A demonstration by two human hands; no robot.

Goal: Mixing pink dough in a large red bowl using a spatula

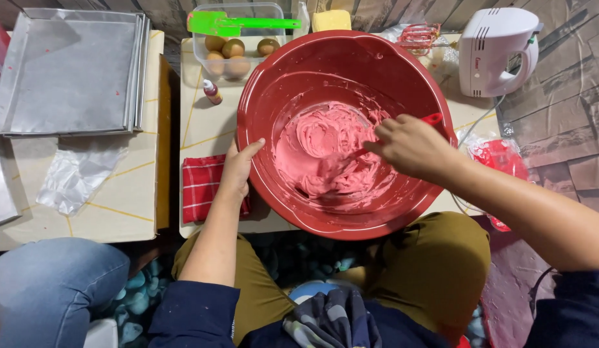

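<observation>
A big red plastic bowl (286,77) stands on a low table and holds thick pink batter (325,154). My left hand (238,169) grips the bowl's left rim from outside. My right hand (412,147) reaches in over the right rim and holds a red spatula (431,118), whose blade is buried in the batter. The bowl tilts slightly toward me.
Behind the bowl sit a clear tub of brown eggs (235,48) with a green spatula (238,24) across it, a small red-liquid bottle (212,91), a white hand mixer (499,48) and its beaters (418,35). Metal trays (70,71) lie left; a red checked cloth (199,187) under my left wrist.
</observation>
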